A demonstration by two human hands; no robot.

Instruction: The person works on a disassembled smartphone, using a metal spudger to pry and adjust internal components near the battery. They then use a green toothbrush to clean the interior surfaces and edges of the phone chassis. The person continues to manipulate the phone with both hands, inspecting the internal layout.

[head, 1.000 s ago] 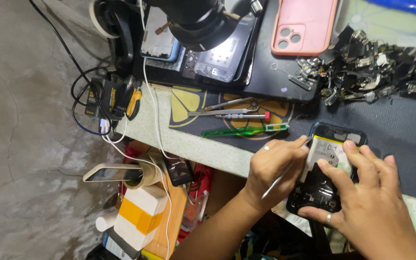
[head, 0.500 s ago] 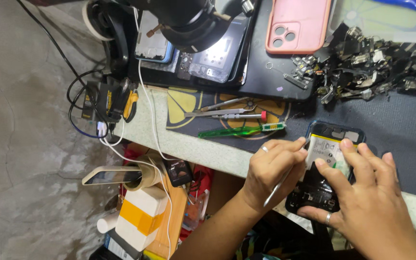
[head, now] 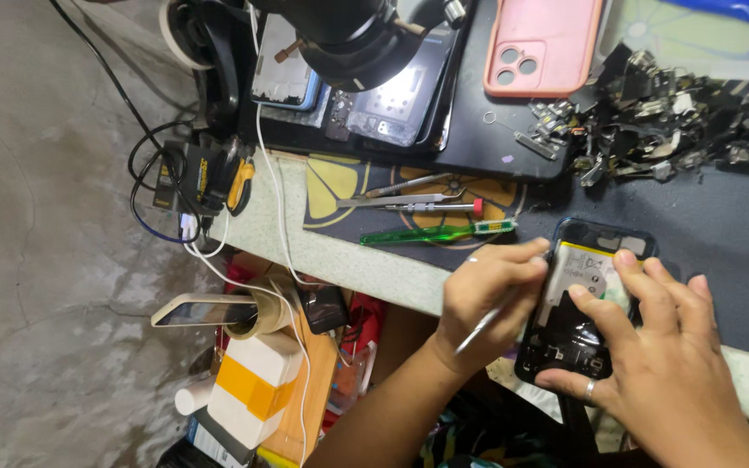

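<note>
Opened phone (head: 584,312) lying back-up at the near edge of the tabletop (head: 366,260), directly under both hands. Long axis running away from the body, tilted slightly to the right at the far end; yellow-and-white battery (head: 584,279) in the far half, dark circuitry in the near half. Left hand (head: 485,299) closed in a pinch around a thin metal tool (head: 487,319), tip meeting the phone's left edge, handle slanting back toward the wrist. Right hand (head: 652,364) spread flat, fingers pressing on the battery and thumb hooked at the near end, steadying the phone. Both hands touching it, right covering more. Farther along the tabletop: green screwdriver (head: 435,232), tweezers (head: 409,198), pink phone case (head: 541,45), heap of small dark parts (head: 678,121).
</note>
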